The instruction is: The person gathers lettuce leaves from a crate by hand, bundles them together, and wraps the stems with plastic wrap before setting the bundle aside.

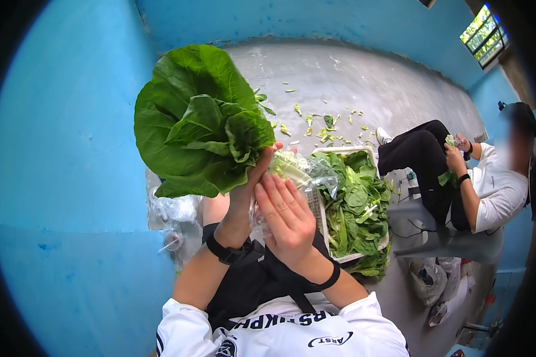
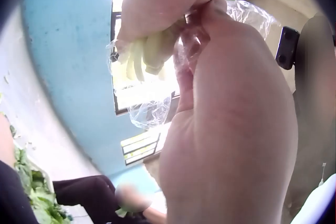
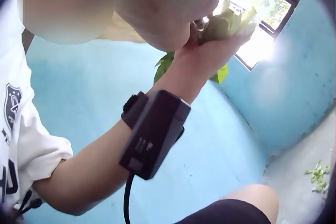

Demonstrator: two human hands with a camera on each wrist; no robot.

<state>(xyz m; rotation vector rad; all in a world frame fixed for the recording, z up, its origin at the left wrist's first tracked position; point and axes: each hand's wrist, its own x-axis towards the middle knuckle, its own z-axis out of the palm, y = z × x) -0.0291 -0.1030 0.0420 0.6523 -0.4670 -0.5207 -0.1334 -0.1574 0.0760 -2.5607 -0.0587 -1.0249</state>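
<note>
In the head view my left hand [image 1: 248,189] grips a large head of leafy greens [image 1: 199,128] by its stalk end, its broad dark leaves spreading up and left. The pale cut stalks [image 1: 290,168] point right, out of the hand. Clear plastic film [image 1: 323,172] hangs loosely about the stalks. My right hand [image 1: 287,221] lies against the left palm and the film, fingers straight and side by side; its thumb is hidden. From the right wrist view the stalk ends [image 3: 228,26] show above the left hand, close to the right hand [image 3: 157,8].
Right of my knees stands a white crate [image 1: 326,223] heaped with loose green leaves [image 1: 357,208]. Leaf scraps [image 1: 309,125] litter the grey floor. Crumpled clear plastic [image 1: 175,208] lies at left by the blue wall. Another person [image 1: 488,190] sits at right, holding greens. Filled plastic bags [image 1: 429,279] lie near them.
</note>
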